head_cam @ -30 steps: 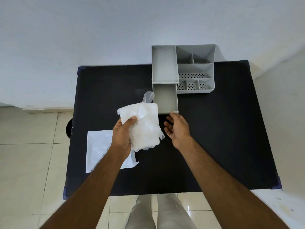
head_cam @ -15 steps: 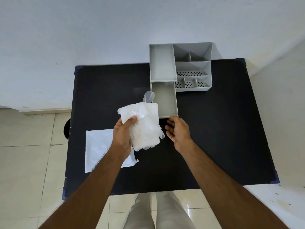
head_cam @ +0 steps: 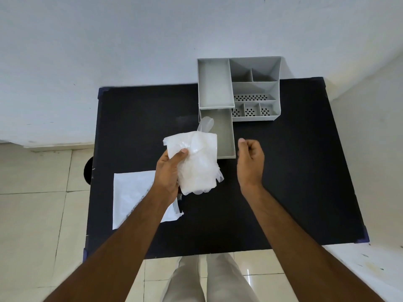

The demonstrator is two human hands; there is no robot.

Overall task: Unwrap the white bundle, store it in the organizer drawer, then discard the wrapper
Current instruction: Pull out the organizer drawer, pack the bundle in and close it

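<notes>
The left hand (head_cam: pixel 169 174) holds a crumpled white bundle of thin translucent plastic (head_cam: pixel 197 164) above the middle of the black rectangular counter (head_cam: pixel 283 182), its grip closed on the bundle with the thumb pressed across the top left part and the fingers hidden behind. A narrow clear strip of the plastic sticks up from the bundle's far edge. The right hand (head_cam: pixel 250 159) hangs in the air just right of the bundle, not touching it, its grip loosely curled with nothing in it and the thumb tip raised. Between and beyond the two hands the grey plastic drawer (head_cam: pixel 224 136) stands pulled out toward the near side, and the part of it that shows is bare; the bundle covers its near left corner. The drawer belongs to a grey plastic desk organizer (head_cam: pixel 238 89) with several open compartments, set at the far edge of the counter against the white wall. A flat white paper wrapper (head_cam: pixel 133 192) lies on the near left part of the counter, partly under the left forearm.
</notes>
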